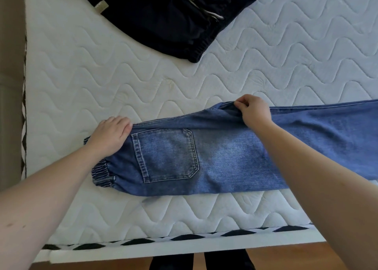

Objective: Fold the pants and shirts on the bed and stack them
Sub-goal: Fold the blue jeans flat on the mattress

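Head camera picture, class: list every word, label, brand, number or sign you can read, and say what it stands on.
No text can be read.
Tan tag on the dark folded garment: any print is too blurred to read.
Blue jeans, back pocket: stitching only, no lettering.
White quilted mattress: no writing shows.

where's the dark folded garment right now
In the head view the dark garment lies at the far side of the mattress, up top and centre, beyond the jeans and apart from them.
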Action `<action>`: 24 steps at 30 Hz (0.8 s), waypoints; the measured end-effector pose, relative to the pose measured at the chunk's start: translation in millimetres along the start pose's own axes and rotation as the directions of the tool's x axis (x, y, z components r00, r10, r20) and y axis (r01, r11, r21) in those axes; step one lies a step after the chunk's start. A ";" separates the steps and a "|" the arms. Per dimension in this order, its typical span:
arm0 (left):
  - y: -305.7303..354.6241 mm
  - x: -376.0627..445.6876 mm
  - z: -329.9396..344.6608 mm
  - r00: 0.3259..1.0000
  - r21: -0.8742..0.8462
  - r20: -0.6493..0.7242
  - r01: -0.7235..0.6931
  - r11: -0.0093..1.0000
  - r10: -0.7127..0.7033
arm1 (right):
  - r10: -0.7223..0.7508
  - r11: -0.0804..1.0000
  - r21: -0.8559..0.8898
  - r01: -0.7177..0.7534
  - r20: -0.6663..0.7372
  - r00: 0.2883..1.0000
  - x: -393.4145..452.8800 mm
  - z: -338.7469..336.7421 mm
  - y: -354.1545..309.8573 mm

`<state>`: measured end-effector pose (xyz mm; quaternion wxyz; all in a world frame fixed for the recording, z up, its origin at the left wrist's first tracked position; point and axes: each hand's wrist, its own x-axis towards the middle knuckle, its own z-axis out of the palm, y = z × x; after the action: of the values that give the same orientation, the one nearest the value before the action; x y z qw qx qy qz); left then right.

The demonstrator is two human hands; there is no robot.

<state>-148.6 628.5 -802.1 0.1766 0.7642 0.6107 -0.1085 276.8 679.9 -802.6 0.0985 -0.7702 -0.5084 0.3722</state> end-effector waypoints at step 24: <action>215.7 110.1 -29.6 0.962 -0.347 0.140 -0.175 0.921 0.236 | -0.374 0.907 -0.178 0.381 0.073 0.925 -18.9 -14.2 15.2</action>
<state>84.9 697.6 -787.5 0.3673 0.7707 0.5180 -0.0533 293.3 659.9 -791.7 0.0857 -0.6562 -0.6824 0.3103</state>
